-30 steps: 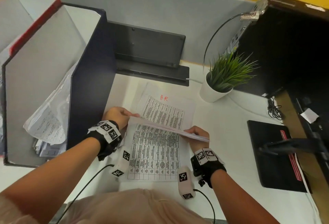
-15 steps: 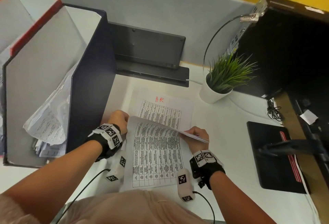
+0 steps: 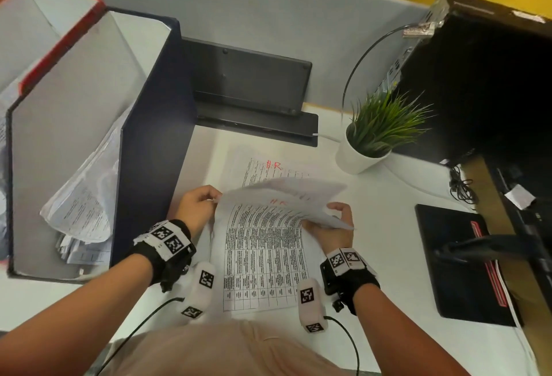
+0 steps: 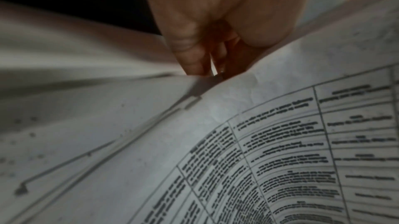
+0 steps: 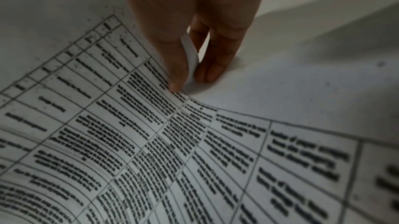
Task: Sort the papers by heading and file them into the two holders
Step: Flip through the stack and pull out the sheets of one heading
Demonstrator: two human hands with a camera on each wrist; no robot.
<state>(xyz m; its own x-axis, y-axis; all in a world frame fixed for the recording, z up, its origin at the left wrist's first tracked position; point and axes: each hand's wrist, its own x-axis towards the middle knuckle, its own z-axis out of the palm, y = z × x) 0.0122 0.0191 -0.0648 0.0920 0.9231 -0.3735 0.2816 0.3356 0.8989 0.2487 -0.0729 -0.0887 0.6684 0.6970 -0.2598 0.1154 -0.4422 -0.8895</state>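
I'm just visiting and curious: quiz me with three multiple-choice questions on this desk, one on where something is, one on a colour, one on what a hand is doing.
1. Where does the potted plant stand?
A. Right of the papers, beside the black computer tower
B. Inside the file holder
C. On the person's lap

2. What colour is the handwritten heading on the flat sheet on the desk?
A. Blue
B. Red
C. Green

3. What is the left hand doing?
A. Resting flat on the desk
B. Reaching into the file holder
C. Pinching the edge of the lifted sheet

Answers: 1 A, the white pot sits next to the tower. 2 B, the letters are red. 3 C, its fingers close on the paper's edge, while the right hand holds the other side.
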